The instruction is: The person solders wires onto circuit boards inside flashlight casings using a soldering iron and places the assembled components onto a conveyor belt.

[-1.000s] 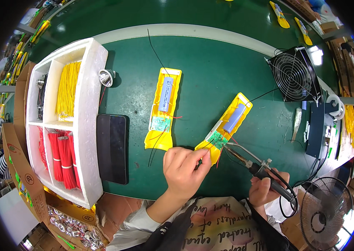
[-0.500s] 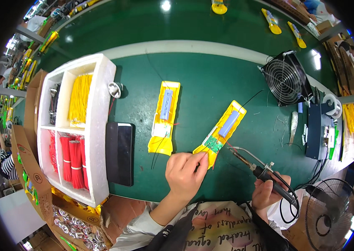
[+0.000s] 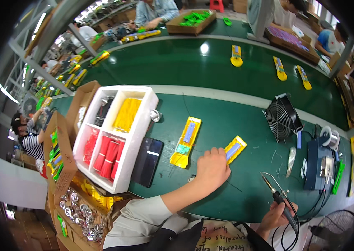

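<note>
My left hand (image 3: 212, 169) bends its fingers over the lower end of a yellow plastic torch shell (image 3: 228, 149). A blue cylindrical battery (image 3: 232, 151) lies in it; my hand hides the rest, and my fingertips are out of sight. A thin dark wire sticks out beside my hand. A silver round piece (image 3: 192, 178) peeks out at the hand's left. My right hand (image 3: 274, 214) is wrapped round a soldering iron (image 3: 278, 195), its tip pointing up-left, apart from the shell. Left of my left hand lies a second yellow shell (image 3: 179, 160) with battery, green board and wires.
A white foam box (image 3: 148, 106) of red, yellow and black wires stands left, beside a black phone (image 3: 148, 162). A fan (image 3: 282, 119), solder spool (image 3: 330, 138) and blue soldering station (image 3: 315, 163) are right. Several shells lie on the green belt (image 3: 164, 58); other people sit beyond.
The view has tilted up, showing more of the far side. My left hand now covers the shell's lower end and its green board. The soldering iron has drawn away from the shell.
</note>
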Available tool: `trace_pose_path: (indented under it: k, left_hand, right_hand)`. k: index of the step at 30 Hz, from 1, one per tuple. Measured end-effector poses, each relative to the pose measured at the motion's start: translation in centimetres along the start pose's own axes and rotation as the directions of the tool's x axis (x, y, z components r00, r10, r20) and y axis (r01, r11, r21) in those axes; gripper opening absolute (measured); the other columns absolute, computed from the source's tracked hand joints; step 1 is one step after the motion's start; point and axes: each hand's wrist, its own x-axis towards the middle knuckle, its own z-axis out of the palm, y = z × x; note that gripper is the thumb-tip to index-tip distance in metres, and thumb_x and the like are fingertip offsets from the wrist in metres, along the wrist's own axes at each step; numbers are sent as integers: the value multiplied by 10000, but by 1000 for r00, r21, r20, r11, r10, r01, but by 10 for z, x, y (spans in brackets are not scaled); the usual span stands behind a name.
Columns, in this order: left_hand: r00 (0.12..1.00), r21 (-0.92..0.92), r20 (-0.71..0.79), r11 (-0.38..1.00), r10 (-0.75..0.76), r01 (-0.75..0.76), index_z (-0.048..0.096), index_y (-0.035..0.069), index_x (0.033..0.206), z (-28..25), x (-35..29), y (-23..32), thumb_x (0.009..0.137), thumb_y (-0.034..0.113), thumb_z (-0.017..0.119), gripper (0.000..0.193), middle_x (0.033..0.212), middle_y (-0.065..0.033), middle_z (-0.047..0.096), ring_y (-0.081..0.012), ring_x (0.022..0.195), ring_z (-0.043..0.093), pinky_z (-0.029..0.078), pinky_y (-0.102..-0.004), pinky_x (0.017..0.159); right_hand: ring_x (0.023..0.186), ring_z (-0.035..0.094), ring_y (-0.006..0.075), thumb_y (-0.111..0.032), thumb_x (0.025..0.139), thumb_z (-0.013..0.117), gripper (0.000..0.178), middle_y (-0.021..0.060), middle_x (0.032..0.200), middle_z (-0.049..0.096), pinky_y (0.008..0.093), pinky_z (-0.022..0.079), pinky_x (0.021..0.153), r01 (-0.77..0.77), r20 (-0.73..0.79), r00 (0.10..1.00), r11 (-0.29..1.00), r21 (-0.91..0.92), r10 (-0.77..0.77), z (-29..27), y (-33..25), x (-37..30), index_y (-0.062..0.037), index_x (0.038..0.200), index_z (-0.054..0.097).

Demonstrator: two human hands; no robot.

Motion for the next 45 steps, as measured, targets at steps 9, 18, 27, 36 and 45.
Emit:
trace_pose_path:
  k: [9, 18, 27, 36, 45]
  left_hand:
    - [994, -118, -109, 993, 17, -30, 542, -9, 783, -98, 40, -25, 661, 331, 641, 375, 705, -178, 564, -329, 665, 559, 440, -397, 616]
    - [964, 178, -123, 950, -237, 257, 596, 33, 857, -112, 244, -126, 635, 339, 673, 386, 844, -136, 610, -279, 785, 591, 475, -356, 663]
    - [934, 67, -148, 938, -327, 339, 590, 38, 865, -51, 365, -145, 604, 340, 723, 421, 869, -128, 608, -277, 826, 581, 469, -340, 691]
    - [953, -11, -301, 1000, 23, -27, 594, 13, 778, -19, 401, -30, 731, 362, 579, 352, 788, -157, 586, -287, 764, 577, 473, -379, 662]
    - [974, 147, -206, 987, 94, -64, 608, 15, 796, 1, 372, -16, 692, 244, 593, 252, 779, -144, 607, -283, 715, 599, 483, -372, 616]
  right_hand:
    - [471, 423, 101, -155, 810, 472, 163, 72, 593, 466, 195, 337, 436, -78, -178, 982, 992, -97, 60, -15, 15, 19, -8, 798, 404]
    - [469, 440, 89, -111, 807, 472, 140, 72, 600, 486, 181, 360, 434, -148, -203, 973, 974, -172, 112, -16, 21, 23, 12, 846, 419]
    - [520, 491, 149, -199, 787, 567, 255, 94, 615, 529, 257, 397, 472, -161, -263, 958, 973, -164, 114, -9, 3, 23, 33, 784, 461]
    - [520, 495, 137, -156, 785, 571, 211, 79, 608, 528, 250, 406, 479, -217, -218, 961, 949, -229, 168, -2, 7, 33, 24, 814, 465]
    - [498, 474, 118, -124, 783, 540, 201, 89, 624, 522, 217, 399, 479, -197, -276, 952, 956, -216, 134, -18, 10, 22, 24, 880, 445]
